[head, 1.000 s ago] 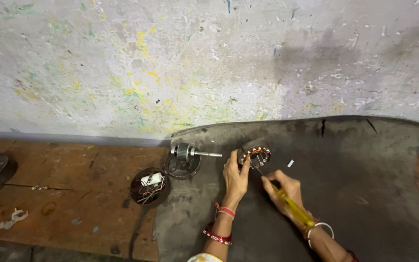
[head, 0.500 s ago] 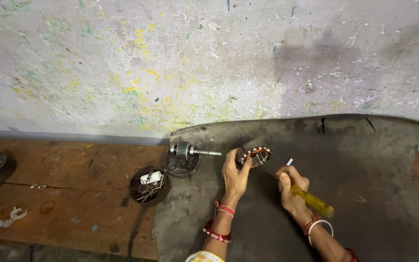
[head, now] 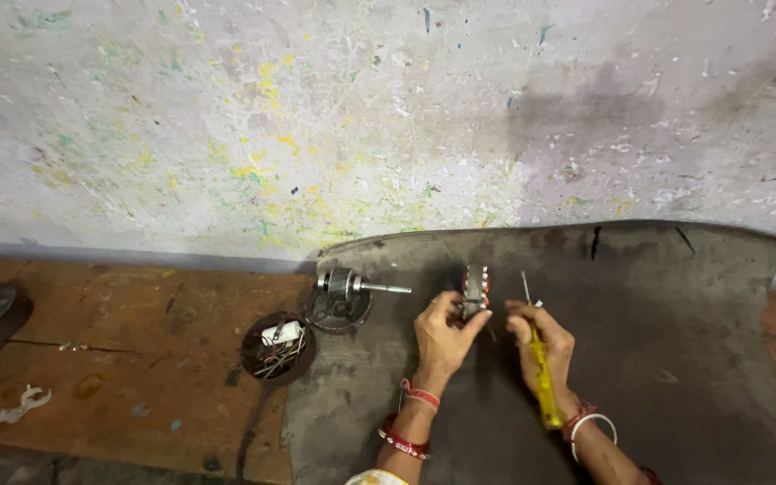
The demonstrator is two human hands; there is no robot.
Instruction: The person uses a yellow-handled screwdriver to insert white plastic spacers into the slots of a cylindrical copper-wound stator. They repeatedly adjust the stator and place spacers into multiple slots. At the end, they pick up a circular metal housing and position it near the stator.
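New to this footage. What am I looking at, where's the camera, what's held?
No machine here: one person's two bare hands, filmed from a camera on their head looking down. The left hand holds a small motor stator with copper windings upright. The right hand grips a yellow-handled screwdriver, tip pointing up beside the stator. Both work over a dark mat on a wooden bench. Left of them lie a rotor with its shaft and a round cap holding loose wires. A paint-flecked wall stands behind.
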